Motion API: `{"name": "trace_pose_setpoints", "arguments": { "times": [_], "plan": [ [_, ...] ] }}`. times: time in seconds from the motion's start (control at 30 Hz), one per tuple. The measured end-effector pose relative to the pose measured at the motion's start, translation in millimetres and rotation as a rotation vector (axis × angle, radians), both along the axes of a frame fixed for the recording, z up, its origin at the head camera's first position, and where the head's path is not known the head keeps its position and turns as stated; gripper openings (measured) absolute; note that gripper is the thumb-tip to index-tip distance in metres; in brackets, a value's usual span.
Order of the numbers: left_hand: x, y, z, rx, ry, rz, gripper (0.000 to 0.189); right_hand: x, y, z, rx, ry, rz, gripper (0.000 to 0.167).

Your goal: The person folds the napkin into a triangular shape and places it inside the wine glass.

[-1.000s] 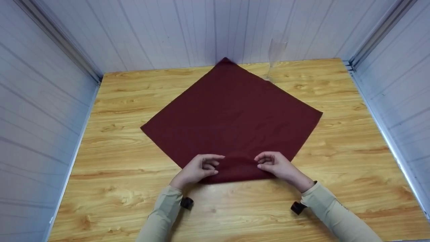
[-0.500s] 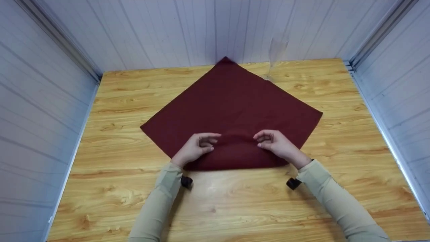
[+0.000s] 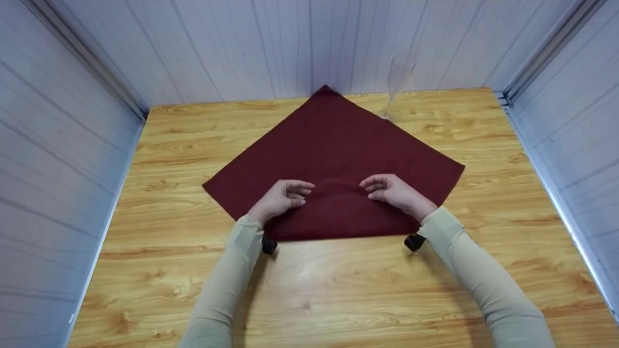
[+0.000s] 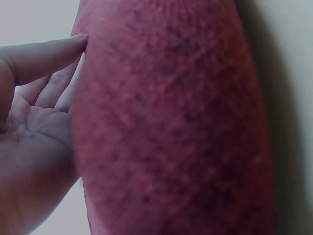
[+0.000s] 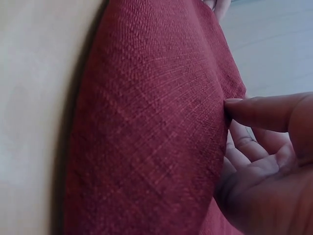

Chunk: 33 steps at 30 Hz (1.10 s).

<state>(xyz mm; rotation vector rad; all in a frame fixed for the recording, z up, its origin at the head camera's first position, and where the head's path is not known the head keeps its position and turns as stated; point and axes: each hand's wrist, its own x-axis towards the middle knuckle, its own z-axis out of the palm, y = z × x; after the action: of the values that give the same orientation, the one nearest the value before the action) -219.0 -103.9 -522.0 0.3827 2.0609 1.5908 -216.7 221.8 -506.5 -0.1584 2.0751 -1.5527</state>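
A dark red cloth napkin (image 3: pixel 329 140) lies as a diamond on the wooden table, its near corner turned up and away from the person. My left hand (image 3: pixel 281 199) pinches the left side of the raised flap (image 3: pixel 338 212) between thumb and fingers. On the flap's right side my right hand (image 3: pixel 396 193) does the same. Seen from the right wrist, the thumb (image 5: pixel 264 110) presses on the edge of the bulging cloth (image 5: pixel 151 117), with the other fingers behind it. In the left wrist view the cloth (image 4: pixel 171 122) fills the middle and hides part of that hand.
A clear stemmed glass (image 3: pixel 400 79) stands behind the napkin's far right edge, near the back wall (image 3: pixel 217 48). White panel walls also close off both sides of the wooden table (image 3: pixel 314 290). The napkin's far corner reaches that back wall.
Both hands have moved away from the person with the pinched cloth. The turned-up flap has grown larger, and the fold at its near side has shifted farther back. The glass has stayed put.
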Motion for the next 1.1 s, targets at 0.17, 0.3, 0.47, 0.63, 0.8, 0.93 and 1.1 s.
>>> {"name": "trace_pose_setpoints", "arguments": {
  "times": [0.17, 0.3, 0.47, 0.63, 0.8, 0.93, 1.1],
  "plan": [
    [-8.3, 0.2, -4.4, 0.035, -0.077, 0.014, 0.041, -8.3, -0.1, -5.6, -0.004, -0.059, -0.026, 0.033],
    [-12.7, -0.2, -7.9, 0.033, -0.114, 0.015, 0.042, -12.4, -1.6, -10.1, 0.005, -0.080, -0.028, 0.034],
    [-14.4, 0.1, -8.5, 0.020, -0.164, 0.032, 0.044, -14.4, -3.7, -12.0, 0.029, -0.091, -0.025, 0.034],
    [-14.2, 1.5, -7.8, 0.014, -0.206, 0.046, 0.044, -14.8, -4.6, -10.8, 0.070, -0.103, -0.027, 0.034],
    [-12.5, 1.2, -7.1, 0.009, -0.227, 0.054, 0.044, -14.3, -4.2, -10.3, 0.080, -0.122, -0.015, 0.033],
    [-9.6, 0.8, -7.0, 0.017, -0.255, 0.046, 0.045, -11.3, -1.4, -10.7, 0.061, -0.149, -0.003, 0.034],
    [-4.2, 0.8, -5.5, 0.016, -0.270, 0.032, 0.045, -4.2, 0.6, -10.3, 0.029, -0.146, 0.000, 0.034]
  ]
}}
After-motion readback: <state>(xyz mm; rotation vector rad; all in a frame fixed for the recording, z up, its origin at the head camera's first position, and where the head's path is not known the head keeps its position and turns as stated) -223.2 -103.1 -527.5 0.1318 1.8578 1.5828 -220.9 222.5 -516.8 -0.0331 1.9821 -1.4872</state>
